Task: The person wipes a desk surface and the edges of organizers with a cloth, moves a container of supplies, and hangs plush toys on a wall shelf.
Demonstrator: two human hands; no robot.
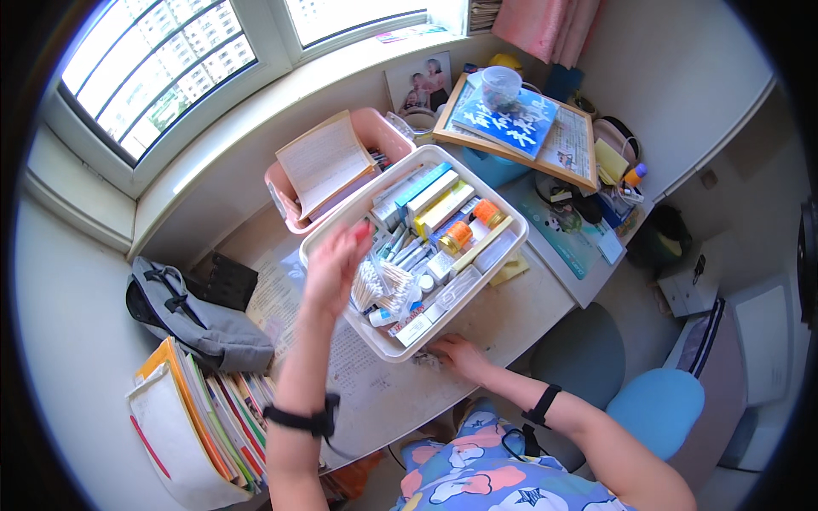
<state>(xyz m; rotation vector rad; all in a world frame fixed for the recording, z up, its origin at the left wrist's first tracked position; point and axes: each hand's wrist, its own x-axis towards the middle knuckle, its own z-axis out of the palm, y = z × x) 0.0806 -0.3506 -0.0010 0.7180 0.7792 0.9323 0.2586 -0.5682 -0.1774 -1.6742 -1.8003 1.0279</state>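
A white plastic storage bin [524, 223] on the desk holds medicine boxes, tubes, two orange-labelled jars [457, 236] and bundled cotton swabs [383, 284]. My left hand [339, 265], blurred, is raised over the bin's left edge near the swabs. Something small and red [362, 231] shows at its fingertips; whether the fingers grip it is unclear. My right hand [459, 358] rests low at the bin's near edge, its fingers by a crumpled clear wrapper [427, 359] on the desk. Whether it grips the wrapper cannot be told.
Behind the bin stands a pink basket [278, 191] with papers. A grey bag [217, 332] and upright folders [192, 421] line the left side. A wooden frame [578, 137] with a blue book and plastic cup lies at back right. A grey chair [578, 358] stands by the desk.
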